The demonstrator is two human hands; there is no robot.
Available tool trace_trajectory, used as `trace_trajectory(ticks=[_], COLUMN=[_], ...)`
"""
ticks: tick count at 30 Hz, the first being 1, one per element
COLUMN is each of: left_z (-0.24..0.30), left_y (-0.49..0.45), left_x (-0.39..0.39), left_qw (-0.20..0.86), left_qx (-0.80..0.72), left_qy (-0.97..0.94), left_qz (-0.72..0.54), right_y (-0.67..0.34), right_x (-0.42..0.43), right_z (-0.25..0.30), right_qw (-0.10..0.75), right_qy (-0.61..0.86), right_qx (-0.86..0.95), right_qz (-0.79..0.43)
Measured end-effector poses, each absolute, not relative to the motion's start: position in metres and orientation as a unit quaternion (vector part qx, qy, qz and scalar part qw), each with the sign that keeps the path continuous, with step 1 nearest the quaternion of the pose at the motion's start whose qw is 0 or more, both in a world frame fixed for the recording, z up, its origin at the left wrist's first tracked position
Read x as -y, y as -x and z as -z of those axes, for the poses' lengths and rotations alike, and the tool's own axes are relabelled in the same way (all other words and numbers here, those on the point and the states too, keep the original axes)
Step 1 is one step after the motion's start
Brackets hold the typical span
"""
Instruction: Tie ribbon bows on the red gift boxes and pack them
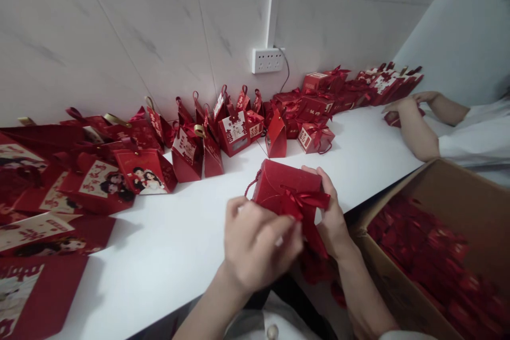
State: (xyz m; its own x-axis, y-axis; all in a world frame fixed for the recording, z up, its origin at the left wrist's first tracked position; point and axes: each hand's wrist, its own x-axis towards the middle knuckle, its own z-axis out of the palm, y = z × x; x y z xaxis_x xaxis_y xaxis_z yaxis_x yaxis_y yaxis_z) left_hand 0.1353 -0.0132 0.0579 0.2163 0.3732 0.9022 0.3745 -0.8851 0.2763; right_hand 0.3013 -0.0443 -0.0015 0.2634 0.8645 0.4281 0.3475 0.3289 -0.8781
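A red gift box [274, 183] is held up at the front edge of the white table, with a twisted cord handle at its left side. My right hand [333, 215] grips the box from its right side, fingers behind it. A red satin ribbon [306, 199] is tied in a bow across the front of the box. Closed in a pinch, my left hand [261, 239] is at the ribbon, slightly blurred. Its fingertips cover part of the bow and the lower box.
Finished-looking red boxes [149, 172] line the white table [167, 239] along the tiled wall. A carton [370, 218] of red packages stands at the right. Beyond it, another person's hands [406, 109] hold a red box. A socket [268, 60] is on the wall.
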Motion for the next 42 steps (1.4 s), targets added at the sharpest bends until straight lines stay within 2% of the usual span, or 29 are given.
trace_trajectory(ticks=[2, 5, 7, 10, 14, 19, 23, 26, 28, 30, 33, 42], left_z=[-0.06, -0.057, -0.051, -0.041, -0.037, -0.041, -0.037, -0.025, -0.016, -0.008, -0.002, 0.004], left_y=[-0.124, -0.106, -0.1, -0.103, -0.116, -0.12, -0.112, -0.105, -0.102, -0.1, -0.098, -0.09], left_x=[-0.003, -0.026, -0.033, -0.03, -0.017, -0.008, -0.012, -0.026, -0.037, -0.044, -0.043, -0.04], left_qw=[-0.013, -0.1, -0.167, -0.251, -0.317, -0.292, -0.297, -0.347, -0.433, -0.52, -0.57, -0.524], left_qx=[0.332, 0.468, 0.494, 0.456, 0.366, 0.347, 0.374, 0.43, 0.451, 0.442, 0.401, 0.425], left_qy=[0.741, 0.657, 0.63, 0.65, 0.711, 0.734, 0.716, 0.646, 0.582, 0.539, 0.542, 0.575], left_qz=[0.584, 0.583, 0.576, 0.553, 0.511, 0.506, 0.509, 0.527, 0.52, 0.493, 0.469, 0.464], right_y=[-0.301, -0.301, -0.301, -0.295, -0.282, -0.276, -0.273, -0.27, -0.269, -0.268, -0.268, -0.274], right_x=[0.043, 0.037, 0.033, 0.031, 0.033, 0.036, 0.035, 0.032, 0.028, 0.024, 0.02, 0.022], right_z=[0.0, -0.004, -0.006, -0.008, -0.011, -0.016, -0.007, 0.008, 0.014, 0.017, 0.015, 0.013], right_qw=[0.608, 0.634, 0.635, 0.596, 0.553, 0.561, 0.595, 0.643, 0.622, 0.579, 0.538, 0.503], right_qy=[0.531, 0.525, 0.482, 0.388, 0.353, 0.33, 0.385, 0.503, 0.559, 0.57, 0.546, 0.547], right_qx=[0.522, 0.43, 0.343, 0.257, 0.278, 0.268, 0.308, 0.418, 0.502, 0.57, 0.634, 0.661], right_qz=[-0.277, -0.372, -0.496, -0.655, -0.702, -0.71, -0.635, -0.399, -0.218, -0.123, -0.104, -0.105])
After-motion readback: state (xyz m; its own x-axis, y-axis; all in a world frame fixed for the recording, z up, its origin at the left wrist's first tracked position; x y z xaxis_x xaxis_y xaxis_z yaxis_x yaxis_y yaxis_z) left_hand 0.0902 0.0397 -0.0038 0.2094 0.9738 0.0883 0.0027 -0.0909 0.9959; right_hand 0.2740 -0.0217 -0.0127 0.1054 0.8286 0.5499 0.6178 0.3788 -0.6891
